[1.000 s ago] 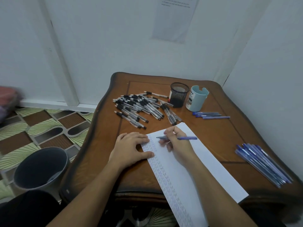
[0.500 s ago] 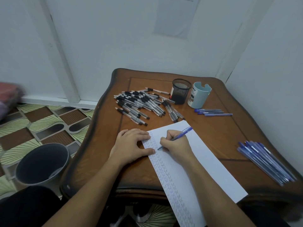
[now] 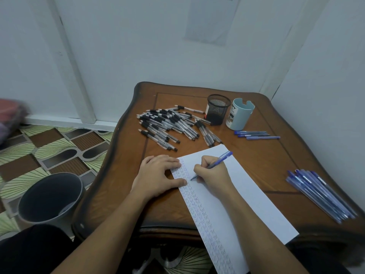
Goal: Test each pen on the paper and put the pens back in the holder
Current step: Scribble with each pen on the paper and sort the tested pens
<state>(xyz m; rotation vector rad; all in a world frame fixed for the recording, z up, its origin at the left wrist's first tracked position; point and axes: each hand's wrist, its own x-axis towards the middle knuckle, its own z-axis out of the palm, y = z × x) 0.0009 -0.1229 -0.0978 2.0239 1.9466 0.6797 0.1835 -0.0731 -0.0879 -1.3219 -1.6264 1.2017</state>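
My right hand grips a blue pen, its tip touching the white paper next to columns of small scribbles. My left hand lies flat, fingers pressing the paper's left edge onto the table. A black mesh holder and a light blue holder stand at the back of the table. A heap of black-capped pens lies left of the holders. Three blue pens lie in front of the light blue holder. Several blue pens lie at the right edge.
The wooden table fills a corner between white walls. A grey bin stands on the patterned floor to the left. A sheet of paper hangs on the back wall.
My right hand turned the pen from lying sideways to a writing grip and brought its tip down onto the paper. The view shifted slightly. My left hand stayed put.
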